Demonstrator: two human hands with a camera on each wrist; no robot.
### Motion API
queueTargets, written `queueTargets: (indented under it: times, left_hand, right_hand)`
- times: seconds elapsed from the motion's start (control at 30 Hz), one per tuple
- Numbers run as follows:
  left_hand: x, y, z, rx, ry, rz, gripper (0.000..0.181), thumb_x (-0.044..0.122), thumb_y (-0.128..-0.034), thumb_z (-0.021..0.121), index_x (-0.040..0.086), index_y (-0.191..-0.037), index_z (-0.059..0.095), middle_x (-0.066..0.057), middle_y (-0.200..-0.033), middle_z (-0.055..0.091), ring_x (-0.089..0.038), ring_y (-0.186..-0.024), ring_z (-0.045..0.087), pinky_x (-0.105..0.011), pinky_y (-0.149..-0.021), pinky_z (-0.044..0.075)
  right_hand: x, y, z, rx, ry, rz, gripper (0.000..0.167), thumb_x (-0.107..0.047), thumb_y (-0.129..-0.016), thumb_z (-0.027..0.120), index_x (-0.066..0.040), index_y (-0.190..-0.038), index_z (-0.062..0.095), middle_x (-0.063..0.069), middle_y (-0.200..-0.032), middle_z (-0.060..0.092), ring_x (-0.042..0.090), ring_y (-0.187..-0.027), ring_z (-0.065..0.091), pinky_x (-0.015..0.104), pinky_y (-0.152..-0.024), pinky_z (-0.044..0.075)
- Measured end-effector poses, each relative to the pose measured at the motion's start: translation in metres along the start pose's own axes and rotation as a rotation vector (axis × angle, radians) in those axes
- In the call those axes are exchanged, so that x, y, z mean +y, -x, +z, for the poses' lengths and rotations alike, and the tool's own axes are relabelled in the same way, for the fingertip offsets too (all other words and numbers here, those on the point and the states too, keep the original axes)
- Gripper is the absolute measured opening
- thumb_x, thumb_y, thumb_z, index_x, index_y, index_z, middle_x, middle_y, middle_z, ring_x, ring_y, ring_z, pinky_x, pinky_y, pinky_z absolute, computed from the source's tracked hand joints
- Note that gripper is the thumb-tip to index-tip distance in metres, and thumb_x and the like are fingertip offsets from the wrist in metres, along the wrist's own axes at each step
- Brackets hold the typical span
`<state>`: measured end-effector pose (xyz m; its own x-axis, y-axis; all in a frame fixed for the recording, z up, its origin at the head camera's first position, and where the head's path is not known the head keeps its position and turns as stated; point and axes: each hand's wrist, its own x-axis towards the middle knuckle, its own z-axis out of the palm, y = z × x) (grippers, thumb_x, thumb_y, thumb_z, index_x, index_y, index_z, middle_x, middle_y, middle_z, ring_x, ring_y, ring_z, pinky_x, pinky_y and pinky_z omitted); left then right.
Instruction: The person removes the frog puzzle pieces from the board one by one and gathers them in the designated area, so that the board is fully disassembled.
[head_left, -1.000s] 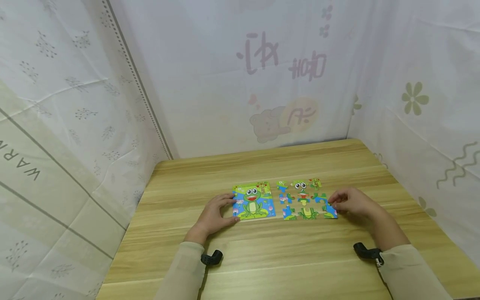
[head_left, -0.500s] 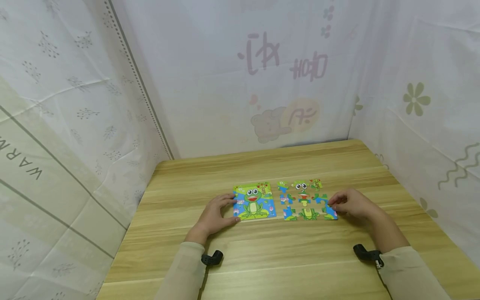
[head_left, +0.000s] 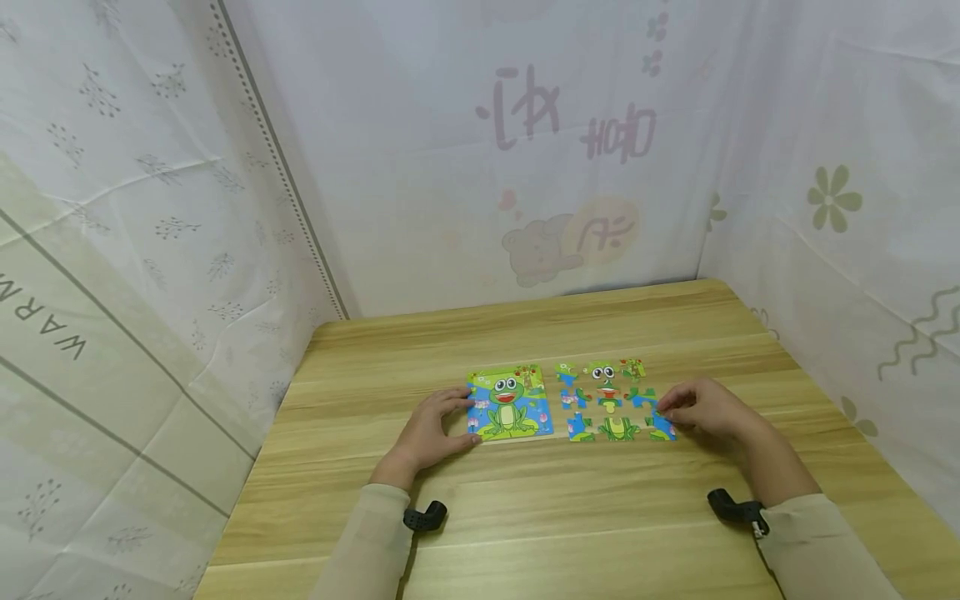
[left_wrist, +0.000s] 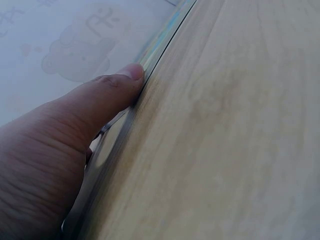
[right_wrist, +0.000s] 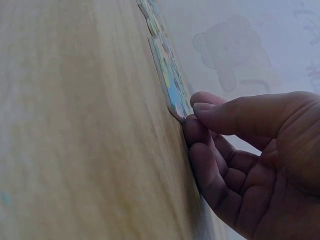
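My left hand [head_left: 429,432] rests at the left side of a square frog picture board [head_left: 510,404], fingers and thumb spread and touching its edge. In the left wrist view the thumb [left_wrist: 115,90] lies against the board's near edge. Right of the board, loose frog jigsaw pieces [head_left: 617,428] lie flat, in rows with small gaps. My right hand [head_left: 705,407] has curled fingers at the lower right corner piece [head_left: 661,426], thumb and forefinger pinching at its right edge. In the right wrist view those fingertips meet the piece's corner [right_wrist: 175,97]; the exact contact is partly hidden.
Everything lies on a wooden table [head_left: 555,517]. Patterned white cloth [head_left: 450,167] hangs behind and on both sides. A black wrist camera [head_left: 425,516] sits on the left wrist, another black wrist camera [head_left: 737,510] on the right.
Both hands, the board and the pieces keep almost the same places. The head view has shifted very slightly.
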<state>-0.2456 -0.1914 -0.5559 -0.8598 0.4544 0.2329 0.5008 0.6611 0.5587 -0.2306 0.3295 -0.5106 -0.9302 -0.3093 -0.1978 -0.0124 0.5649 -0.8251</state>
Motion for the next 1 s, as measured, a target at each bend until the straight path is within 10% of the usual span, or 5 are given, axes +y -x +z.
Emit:
queueTargets:
  times: [1.0]
  left_hand:
    - [-0.0021, 0.0006, -0.0014, 0.028, 0.181, -0.097, 0.051, 0.039, -0.0982, 0.076, 0.014, -0.142, 0.066, 0.004, -0.155, 0.053, -0.024, -0.148, 0.043, -0.051, -0.123, 0.032]
  right_hand:
    - [-0.0087, 0.0062, -0.0014, 0.148, 0.183, -0.032, 0.020, -0.021, -0.103, 0.068, -0.007, -0.116, 0.074, 0.006, -0.105, 0.068, 0.023, -0.094, 0.060, 0.035, -0.075, 0.054]
